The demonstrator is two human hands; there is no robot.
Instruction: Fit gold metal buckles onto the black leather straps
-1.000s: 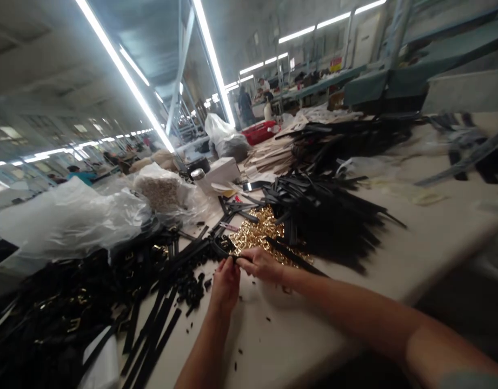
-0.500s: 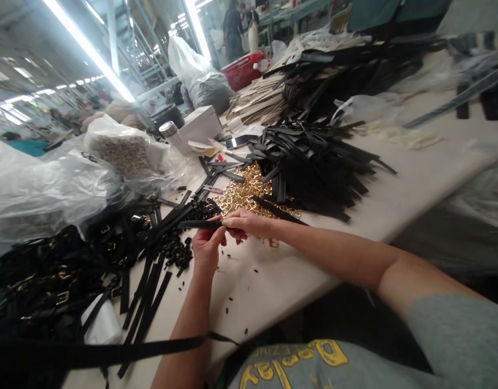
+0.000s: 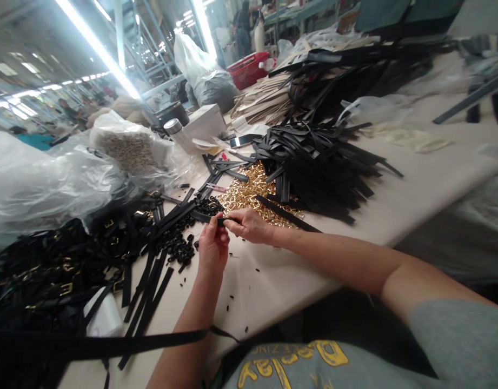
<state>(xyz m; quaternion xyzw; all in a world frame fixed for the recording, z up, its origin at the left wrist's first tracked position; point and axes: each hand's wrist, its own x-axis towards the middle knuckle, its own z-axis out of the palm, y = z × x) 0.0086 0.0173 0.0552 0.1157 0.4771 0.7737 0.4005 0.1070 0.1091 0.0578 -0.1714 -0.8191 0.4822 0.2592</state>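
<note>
A black strap [image 3: 204, 216] is held between my two hands above the table. My left hand [image 3: 213, 243] pinches it from below, thumb and fingers closed on it. From the right, my right hand [image 3: 251, 225] grips the strap's other end with closed fingers, which hide that end. Just beyond my hands lies a heap of small gold buckles [image 3: 249, 189]. Small black loops [image 3: 179, 243] are piled to the left of my left hand.
A big stack of black straps [image 3: 317, 167] lies at the right back. Finished-looking straps with gold buckles [image 3: 66, 265] crowd the left side, near a white spool [image 3: 104, 316]. Plastic bags [image 3: 50, 178], a steel flask [image 3: 176, 129] and a phone [image 3: 244, 140] stand farther back.
My left hand has turned, its fingers now curled under the strap. The strap's free end has shortened and tilted. The whole view has shifted slightly.
</note>
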